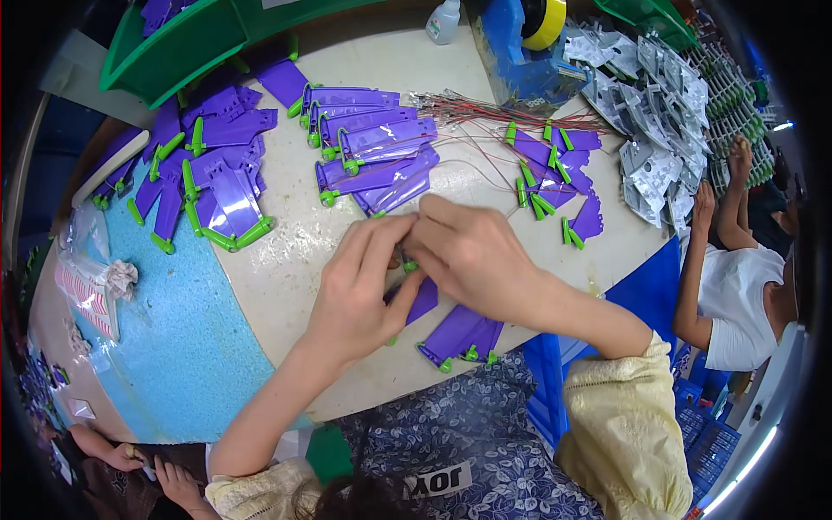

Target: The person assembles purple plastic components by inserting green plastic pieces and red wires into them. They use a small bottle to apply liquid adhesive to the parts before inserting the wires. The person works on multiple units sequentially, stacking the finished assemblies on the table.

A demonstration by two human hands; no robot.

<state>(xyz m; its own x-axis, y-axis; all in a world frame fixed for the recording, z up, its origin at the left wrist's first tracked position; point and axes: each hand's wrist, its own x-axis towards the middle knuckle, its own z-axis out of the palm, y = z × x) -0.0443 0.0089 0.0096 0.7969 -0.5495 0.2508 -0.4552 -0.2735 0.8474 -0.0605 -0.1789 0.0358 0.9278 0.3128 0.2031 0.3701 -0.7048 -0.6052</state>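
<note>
In the middle of the table my left hand (pixel 354 282) and my right hand (pixel 472 247) meet with fingers pinched together. Between them is a purple plastic part (pixel 422 302) with a bit of green, mostly hidden by my fingers. The exact spot where the fingertips grip is covered. Just beyond my hands lies a row of purple panels (pixel 381 143) with green ends and thin wires. Closer to me, below my right wrist, several more purple panels (pixel 459 334) with green tips lie together.
Red and dark wires (pixel 485 113) spread behind, beside purple pieces with green tips (pixel 555 169). A blue tape dispenser (pixel 529 61), grey panels (pixel 654 121) and a small bottle (pixel 443 22) stand beyond. Left are a purple pile (pixel 221 165) and green bin (pixel 173 56). Other people sit at both sides.
</note>
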